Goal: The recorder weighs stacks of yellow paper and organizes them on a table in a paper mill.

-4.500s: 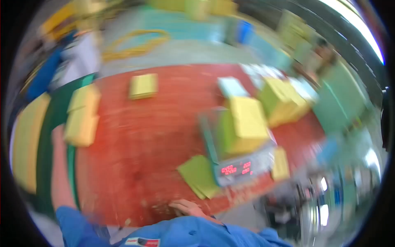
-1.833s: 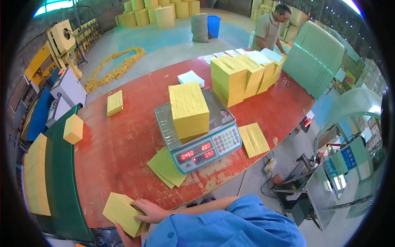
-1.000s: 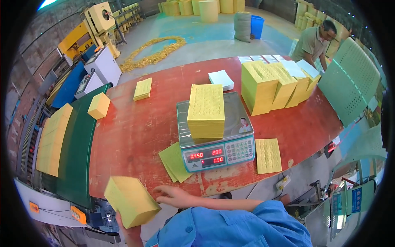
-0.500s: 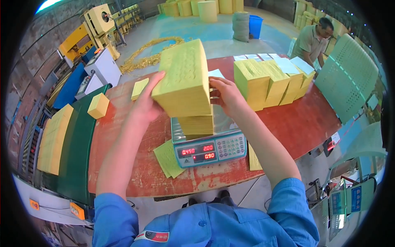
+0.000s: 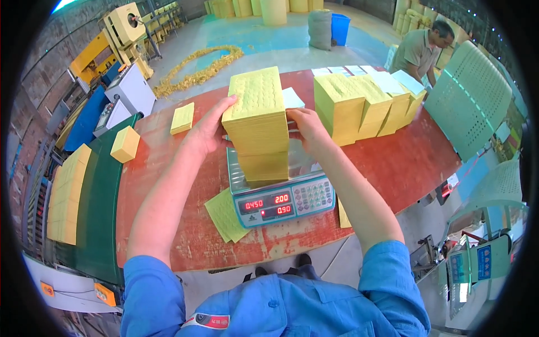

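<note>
looking down from the head view, we grasp an upper stack (image 5: pixel 255 95) of yellow sheets between both hands. our left hand (image 5: pixel 212 124) bears on its left side, thumb near the top edge; our right hand (image 5: pixel 307 126) has its curled fingers against the right side. the upper stack sits on a lower stack (image 5: pixel 264 167), its left edge jutting slightly past it, and we see both on the tray of a scale (image 5: pixel 281 206) with red digits. under the scale's left corner we see loose green-yellow sheets (image 5: pixel 224 216) on the red table (image 5: pixel 157 185). farther right we have a row of yellow stacks (image 5: pixel 365 109), with a co-worker (image 5: pixel 418 53) bending beyond it. to our left, yellow blocks (image 5: pixel 68 196) line a green belt (image 5: pixel 98 194).
</note>
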Demonstrator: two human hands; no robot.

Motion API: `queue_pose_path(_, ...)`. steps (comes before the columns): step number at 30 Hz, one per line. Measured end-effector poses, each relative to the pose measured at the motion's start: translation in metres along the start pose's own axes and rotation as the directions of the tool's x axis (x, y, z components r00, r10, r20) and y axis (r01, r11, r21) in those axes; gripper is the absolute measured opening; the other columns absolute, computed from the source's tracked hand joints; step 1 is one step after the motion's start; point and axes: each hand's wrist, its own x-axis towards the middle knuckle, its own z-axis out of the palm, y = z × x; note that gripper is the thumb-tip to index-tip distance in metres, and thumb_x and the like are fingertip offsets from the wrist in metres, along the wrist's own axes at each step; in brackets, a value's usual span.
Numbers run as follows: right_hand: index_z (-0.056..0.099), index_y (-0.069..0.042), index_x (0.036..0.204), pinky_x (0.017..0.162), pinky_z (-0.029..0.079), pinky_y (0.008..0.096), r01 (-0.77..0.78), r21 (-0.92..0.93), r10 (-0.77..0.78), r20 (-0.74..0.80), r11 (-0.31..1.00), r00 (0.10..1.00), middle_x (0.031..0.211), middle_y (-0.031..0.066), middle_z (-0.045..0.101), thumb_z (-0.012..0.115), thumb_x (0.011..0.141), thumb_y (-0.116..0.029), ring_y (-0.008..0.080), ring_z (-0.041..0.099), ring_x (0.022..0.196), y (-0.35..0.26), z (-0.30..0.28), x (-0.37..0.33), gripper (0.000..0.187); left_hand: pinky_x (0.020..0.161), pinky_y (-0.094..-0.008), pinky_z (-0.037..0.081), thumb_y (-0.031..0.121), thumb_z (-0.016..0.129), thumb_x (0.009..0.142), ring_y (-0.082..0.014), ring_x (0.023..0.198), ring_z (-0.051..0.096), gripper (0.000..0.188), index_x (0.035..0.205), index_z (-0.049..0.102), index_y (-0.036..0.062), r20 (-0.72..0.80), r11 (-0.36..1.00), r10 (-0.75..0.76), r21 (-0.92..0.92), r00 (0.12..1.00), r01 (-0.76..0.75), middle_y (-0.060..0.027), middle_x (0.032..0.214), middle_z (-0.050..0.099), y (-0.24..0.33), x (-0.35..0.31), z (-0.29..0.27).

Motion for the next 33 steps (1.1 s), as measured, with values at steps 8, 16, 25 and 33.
queue_pose_path(8, 0.066, 0.005, 0.114, 0.069, 0.054, 0.0302, 0.082, -0.057, -0.081, 0.016, 0.995, 0.997, 0.098, 0.0083, 0.068, 0.056, 0.094, -0.017, 0.0168, 0.065, 0.079, 0.002, 0.002, -0.004, 0.031, 0.095, -0.0487, 0.039, 0.065, 0.068, 0.077, -0.0265, 0.117, 0.048, 0.072, 0.134, 0.054, 0.0223, -0.011, 0.997, 0.016, -0.08, 1.0, -0.017, -0.007, 0.13, 0.055, -0.011, 0.004, -0.001)
queue_pose_path(16, 0.067, 0.003, 0.118, 0.07, 0.051, 0.03, 0.213, -0.249, -0.229, -0.04, 0.945, 0.972, 0.094, 0.0094, 0.071, 0.054, 0.096, -0.017, 0.0163, 0.065, 0.083, 0.025, -0.004, 0.007, 0.032, 0.094, -0.0415, 0.04, 0.068, 0.064, 0.081, -0.0197, 0.116, 0.051, 0.071, 0.134, 0.056, 0.0212, -0.007, 0.997, 0.071, -0.005, 0.997, -0.071, -0.0024, 0.129, 0.059, -0.021, 0.005, -0.005)
queue_pose_path(25, 0.066, 0.004, 0.119, 0.09, 0.049, 0.0294, 0.332, -0.122, -0.35, -0.19, 0.935, 0.917, 0.109, 0.0116, 0.072, 0.057, 0.095, -0.019, 0.0179, 0.065, 0.103, 0.049, -0.005, -0.002, 0.035, 0.105, -0.0408, 0.033, 0.068, 0.032, 0.098, -0.0202, 0.133, 0.043, 0.077, 0.146, 0.046, 0.0094, -0.222, 0.955, 0.257, -0.088, 0.941, -0.282, -0.0072, 0.137, 0.057, -0.077, 0.023, -0.011)
queue_pose_path(33, 0.05, -0.001, 0.141, 0.11, 0.035, 0.031, 0.337, -0.004, -0.335, -0.125, 0.941, 0.934, 0.145, 0.014, 0.052, 0.045, 0.105, -0.035, 0.0201, 0.047, 0.133, 0.071, 0.007, 0.022, 0.05, 0.097, -0.0357, 0.049, 0.041, 0.049, 0.101, -0.0183, 0.117, 0.059, 0.048, 0.137, 0.051, 0.0085, -0.175, 0.85, 0.261, -0.425, 0.949, -0.312, -0.0054, 0.129, 0.061, -0.138, 0.058, 0.018)
